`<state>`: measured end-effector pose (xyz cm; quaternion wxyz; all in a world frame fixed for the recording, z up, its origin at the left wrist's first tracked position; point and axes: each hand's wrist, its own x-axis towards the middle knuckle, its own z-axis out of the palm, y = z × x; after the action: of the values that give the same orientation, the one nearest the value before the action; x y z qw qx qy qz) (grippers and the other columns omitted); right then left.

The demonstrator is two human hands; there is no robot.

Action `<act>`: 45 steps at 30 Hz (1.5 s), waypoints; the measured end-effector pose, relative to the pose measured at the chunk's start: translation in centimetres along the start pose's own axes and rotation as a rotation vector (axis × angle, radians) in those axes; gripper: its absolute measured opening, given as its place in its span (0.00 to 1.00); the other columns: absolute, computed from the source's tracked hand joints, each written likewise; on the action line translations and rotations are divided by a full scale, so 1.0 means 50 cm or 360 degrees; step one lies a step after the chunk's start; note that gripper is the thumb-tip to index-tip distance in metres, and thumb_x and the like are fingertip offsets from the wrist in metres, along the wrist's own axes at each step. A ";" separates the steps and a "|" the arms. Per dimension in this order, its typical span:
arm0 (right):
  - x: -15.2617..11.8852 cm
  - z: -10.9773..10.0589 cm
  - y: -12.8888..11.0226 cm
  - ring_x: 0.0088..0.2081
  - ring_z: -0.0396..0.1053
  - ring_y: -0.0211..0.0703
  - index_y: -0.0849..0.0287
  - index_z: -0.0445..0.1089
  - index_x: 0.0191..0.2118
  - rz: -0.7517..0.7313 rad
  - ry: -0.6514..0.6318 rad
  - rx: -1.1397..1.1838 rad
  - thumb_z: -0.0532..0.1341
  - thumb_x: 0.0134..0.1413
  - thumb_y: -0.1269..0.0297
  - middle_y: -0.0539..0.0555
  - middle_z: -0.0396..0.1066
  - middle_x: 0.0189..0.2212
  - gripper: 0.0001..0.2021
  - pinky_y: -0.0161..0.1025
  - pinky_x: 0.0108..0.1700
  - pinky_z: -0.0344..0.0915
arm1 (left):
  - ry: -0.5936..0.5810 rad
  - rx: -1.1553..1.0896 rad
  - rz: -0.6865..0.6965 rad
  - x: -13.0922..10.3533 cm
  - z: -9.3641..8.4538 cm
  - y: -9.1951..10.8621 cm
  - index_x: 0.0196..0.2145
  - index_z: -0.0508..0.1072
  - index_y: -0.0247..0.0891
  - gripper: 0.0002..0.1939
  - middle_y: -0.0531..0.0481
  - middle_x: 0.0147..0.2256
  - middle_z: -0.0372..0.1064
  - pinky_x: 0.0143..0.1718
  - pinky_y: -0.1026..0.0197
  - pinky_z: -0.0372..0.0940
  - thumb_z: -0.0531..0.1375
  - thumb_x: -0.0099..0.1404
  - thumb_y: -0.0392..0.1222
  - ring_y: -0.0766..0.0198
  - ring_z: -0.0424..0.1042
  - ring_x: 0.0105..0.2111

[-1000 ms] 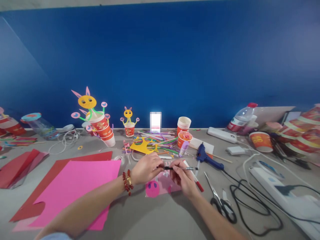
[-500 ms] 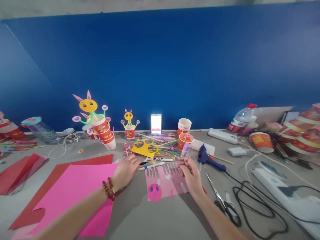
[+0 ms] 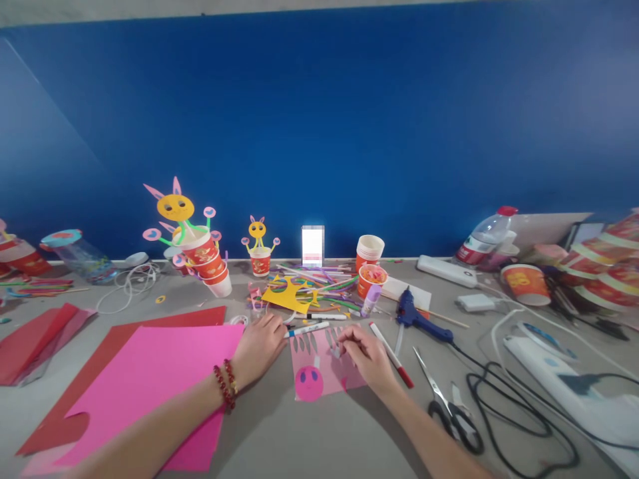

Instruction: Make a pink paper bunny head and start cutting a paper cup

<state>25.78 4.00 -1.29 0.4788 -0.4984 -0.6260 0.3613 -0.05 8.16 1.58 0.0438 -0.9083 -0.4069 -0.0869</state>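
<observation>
My left hand (image 3: 263, 347) rests on the table just left of a blue-capped white marker (image 3: 313, 328), its fingers curled near the marker's end; whether they hold anything is hidden. Over the right part of a light pink sheet (image 3: 327, 382) is my right hand (image 3: 363, 352), thumb and fingers pinched on something I cannot make out. The sheet bears grey leaf-like shapes and a bright pink round face (image 3: 309, 384) with blue eyes. A red-and-white marker (image 3: 392, 354) lies right of my right hand. Behind the sheet lies a black-and-white marker (image 3: 327, 317).
Pink paper (image 3: 150, 386) lies at left over red paper (image 3: 117, 339). A yellow cut-out (image 3: 287, 296), a glue stick (image 3: 370, 301) and decorated cups (image 3: 260, 261) stand or lie behind. At right are a blue glue gun (image 3: 412, 313), scissors (image 3: 444, 399), cables and a power strip (image 3: 564, 392).
My right hand has moved left over the sheet, uncovering the red-and-white marker. My left hand has shifted slightly right. The view has moved a little.
</observation>
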 end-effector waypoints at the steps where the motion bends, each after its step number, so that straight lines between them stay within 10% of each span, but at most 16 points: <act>1: 0.000 0.000 0.002 0.24 0.66 0.38 0.58 0.68 0.29 0.0011 -0.0010 -0.0003 0.53 0.53 0.71 0.48 0.69 0.22 0.08 0.33 0.27 0.59 | -0.0009 0.0014 -0.0006 -0.001 0.005 0.000 0.36 0.71 0.36 0.11 0.46 0.37 0.67 0.40 0.55 0.62 0.52 0.72 0.42 0.55 0.66 0.40; 10: -0.015 0.018 -0.018 0.23 0.67 0.39 0.58 0.71 0.39 0.0103 -0.0347 0.0188 0.59 0.59 0.57 0.48 0.69 0.23 0.10 0.34 0.25 0.61 | 0.0194 -0.0375 -0.0113 -0.002 -0.015 0.039 0.41 0.68 0.36 0.10 0.45 0.38 0.68 0.44 0.53 0.62 0.49 0.73 0.39 0.55 0.67 0.41; 18: -0.035 0.030 -0.040 0.16 0.56 0.32 0.57 0.67 0.29 0.0264 -0.0205 0.0621 0.61 0.57 0.52 0.45 0.64 0.17 0.14 0.31 0.18 0.52 | -0.0091 -0.0947 0.0137 0.023 -0.020 0.120 0.38 0.69 0.37 0.13 0.43 0.36 0.70 0.40 0.56 0.61 0.46 0.72 0.42 0.55 0.68 0.37; 22: -0.039 -0.001 -0.047 0.16 0.56 0.32 0.58 0.67 0.25 0.0159 -0.0153 0.0715 0.61 0.56 0.58 0.45 0.63 0.16 0.12 0.30 0.17 0.50 | -0.0233 -0.1211 0.0117 0.006 -0.031 0.096 0.32 0.68 0.39 0.19 0.51 0.27 0.68 0.29 0.64 0.62 0.44 0.74 0.49 0.64 0.67 0.26; 26: -0.010 -0.054 -0.048 0.14 0.53 0.30 0.57 0.64 0.23 -0.0051 0.0504 0.1055 0.60 0.53 0.64 0.43 0.59 0.15 0.10 0.30 0.18 0.49 | -0.0217 -0.1337 -0.0160 -0.037 -0.041 0.028 0.30 0.63 0.38 0.27 0.54 0.21 0.60 0.21 0.67 0.58 0.32 0.75 0.50 0.68 0.59 0.19; 29: 0.002 -0.056 -0.048 0.14 0.54 0.31 0.56 0.64 0.26 0.0057 0.0459 0.1062 0.60 0.55 0.62 0.43 0.60 0.14 0.09 0.30 0.17 0.46 | -0.0050 -0.1174 -0.0354 -0.060 -0.039 -0.003 0.32 0.63 0.38 0.20 0.53 0.25 0.64 0.28 0.65 0.60 0.40 0.75 0.48 0.66 0.65 0.25; 35: -0.018 0.005 -0.039 0.19 0.61 0.35 0.57 0.67 0.37 0.0220 -0.0144 0.0388 0.59 0.58 0.56 0.49 0.71 0.23 0.09 0.32 0.20 0.54 | -0.0009 -0.0688 0.0094 -0.086 0.003 0.045 0.42 0.61 0.38 0.07 0.48 0.31 0.71 0.32 0.60 0.62 0.45 0.71 0.38 0.59 0.71 0.31; 40: -0.008 -0.007 -0.025 0.24 0.66 0.39 0.58 0.69 0.37 0.0101 -0.0119 0.0106 0.59 0.58 0.58 0.52 0.72 0.27 0.09 0.35 0.24 0.60 | 0.0087 -0.0485 0.0508 -0.105 0.021 0.066 0.33 0.62 0.39 0.07 0.52 0.25 0.67 0.25 0.61 0.58 0.48 0.69 0.41 0.62 0.67 0.23; 45: -0.007 -0.002 -0.054 0.26 0.65 0.40 0.57 0.70 0.34 0.0004 -0.0251 -0.0097 0.59 0.55 0.65 0.50 0.70 0.25 0.04 0.36 0.27 0.59 | 0.0073 -0.0416 0.0758 -0.112 0.015 0.064 0.34 0.67 0.37 0.08 0.45 0.38 0.73 0.40 0.57 0.65 0.50 0.70 0.38 0.59 0.71 0.38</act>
<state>25.13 3.03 1.15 0.4122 -0.4837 -0.6718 0.3807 -1.23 2.08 -0.27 -0.0453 -0.9741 -0.1660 -0.1465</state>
